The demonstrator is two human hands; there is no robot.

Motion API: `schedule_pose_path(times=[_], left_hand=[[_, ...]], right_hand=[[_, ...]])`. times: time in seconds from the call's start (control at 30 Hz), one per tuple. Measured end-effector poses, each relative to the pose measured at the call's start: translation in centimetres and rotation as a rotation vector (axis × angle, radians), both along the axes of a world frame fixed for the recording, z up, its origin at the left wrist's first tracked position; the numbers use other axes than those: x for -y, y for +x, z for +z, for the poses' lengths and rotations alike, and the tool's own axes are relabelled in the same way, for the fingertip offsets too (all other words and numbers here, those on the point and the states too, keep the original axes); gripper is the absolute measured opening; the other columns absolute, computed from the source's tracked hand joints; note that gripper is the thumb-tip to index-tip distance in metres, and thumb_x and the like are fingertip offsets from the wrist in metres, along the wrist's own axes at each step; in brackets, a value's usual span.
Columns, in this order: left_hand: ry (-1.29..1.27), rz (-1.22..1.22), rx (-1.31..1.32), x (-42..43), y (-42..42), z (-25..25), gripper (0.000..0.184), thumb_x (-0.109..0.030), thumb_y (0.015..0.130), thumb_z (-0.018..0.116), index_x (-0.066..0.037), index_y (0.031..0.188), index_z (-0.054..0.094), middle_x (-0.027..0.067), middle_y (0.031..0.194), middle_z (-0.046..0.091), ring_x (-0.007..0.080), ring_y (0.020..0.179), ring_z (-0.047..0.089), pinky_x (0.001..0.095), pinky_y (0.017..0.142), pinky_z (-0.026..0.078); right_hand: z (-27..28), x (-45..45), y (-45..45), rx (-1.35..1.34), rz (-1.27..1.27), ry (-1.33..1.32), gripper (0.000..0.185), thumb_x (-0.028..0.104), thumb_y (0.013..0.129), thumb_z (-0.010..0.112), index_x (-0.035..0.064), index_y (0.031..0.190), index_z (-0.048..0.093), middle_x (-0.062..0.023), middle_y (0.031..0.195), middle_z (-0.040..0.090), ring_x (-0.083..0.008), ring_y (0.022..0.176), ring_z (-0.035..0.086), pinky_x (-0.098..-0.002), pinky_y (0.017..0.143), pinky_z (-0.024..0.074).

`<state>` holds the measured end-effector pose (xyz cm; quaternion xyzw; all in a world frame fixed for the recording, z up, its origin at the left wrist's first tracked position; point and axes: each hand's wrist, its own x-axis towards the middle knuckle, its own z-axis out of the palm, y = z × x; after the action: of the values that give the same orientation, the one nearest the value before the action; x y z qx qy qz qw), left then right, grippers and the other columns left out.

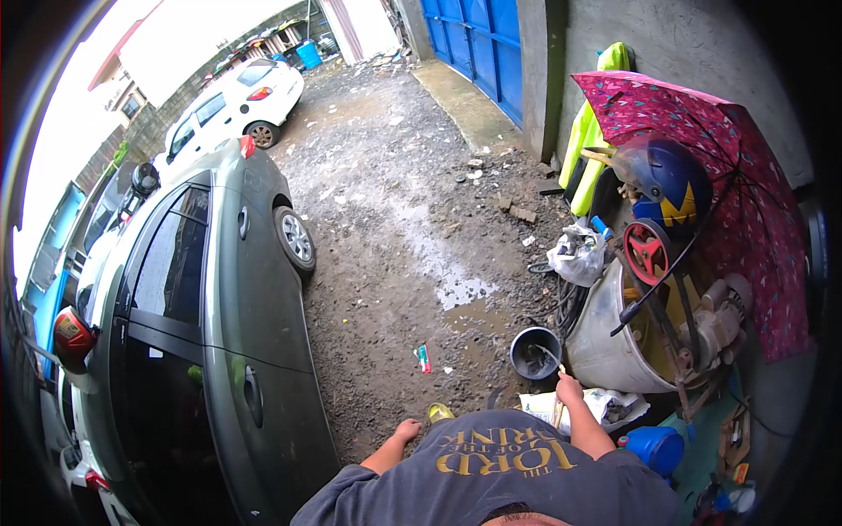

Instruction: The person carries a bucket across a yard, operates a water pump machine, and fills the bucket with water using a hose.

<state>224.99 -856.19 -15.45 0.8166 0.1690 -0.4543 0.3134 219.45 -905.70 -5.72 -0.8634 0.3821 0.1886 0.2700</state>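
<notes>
My right hand [569, 387] is closed around a light-coloured stick-like handle [561, 370]. This handle slants over the rim of a black bucket [524, 366], and its greyish far end lies inside; I cannot make out what kind of tool it is. Grey matter shows in the bucket, which stands on the gravel ahead of my right hand. My left hand [406, 430] hangs low on the left with curled fingers and no visible object in it. A yellow-green shoe [440, 411] shows beside it. Near my right forearm lies a white sack [605, 403].
A dark green car [230, 307] stands close on the left, with a white car [232, 105] beyond. To the right are a large pale drum [596, 329] with a red wheel [646, 252], a pink umbrella [667, 105], a helmet [671, 180] and a blue container [656, 449]. A puddle [460, 289] lies ahead.
</notes>
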Motion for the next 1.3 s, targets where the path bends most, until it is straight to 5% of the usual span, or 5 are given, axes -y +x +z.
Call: schedule_pose_path(times=[0.43, 0.83, 1.3], left_hand=[[0.023, -0.051, 0.064, -0.4, -0.1, 1.4, 0.039, -0.030, 0.077, 0.058, -0.007, 0.107, 0.063, 0.0134, 0.102, 0.065, 0.0242, 0.090, 0.063, 0.0343, 0.080, 0.048], [0.020, -0.067, 0.067, -0.5, 0.3, 1.6, 0.036, -0.030, 0.079, 0.058, -0.006, 0.106, 0.064, 0.0140, 0.106, 0.063, 0.0265, 0.100, 0.059, 0.0350, 0.086, 0.045], [0.023, -0.105, 0.145, -0.8, 0.2, 0.9, 0.037, -0.030, 0.081, 0.057, -0.005, 0.108, 0.062, 0.0142, 0.108, 0.063, 0.0268, 0.101, 0.059, 0.0350, 0.088, 0.045]], right_hand=[[-1.0, 0.1, 0.2, 0.005, 0.004, 0.010, 0.043, 0.016, 0.083, 0.038, 0.0221, 0.122, 0.055, -0.0167, 0.075, 0.065, -0.0305, 0.071, 0.065, -0.0426, 0.073, 0.0485], [1.1, -0.3, 0.1, -0.033, -0.002, 0.011, 0.040, 0.021, 0.086, 0.037, 0.0231, 0.122, 0.054, -0.0188, 0.089, 0.065, -0.0352, 0.086, 0.062, -0.0451, 0.079, 0.0464], [-0.9, 0.0, -0.1, -0.010, 0.061, -0.052, 0.040, 0.019, 0.086, 0.037, 0.0225, 0.122, 0.055, -0.0145, 0.072, 0.065, -0.0292, 0.068, 0.064, -0.0413, 0.068, 0.0490]])
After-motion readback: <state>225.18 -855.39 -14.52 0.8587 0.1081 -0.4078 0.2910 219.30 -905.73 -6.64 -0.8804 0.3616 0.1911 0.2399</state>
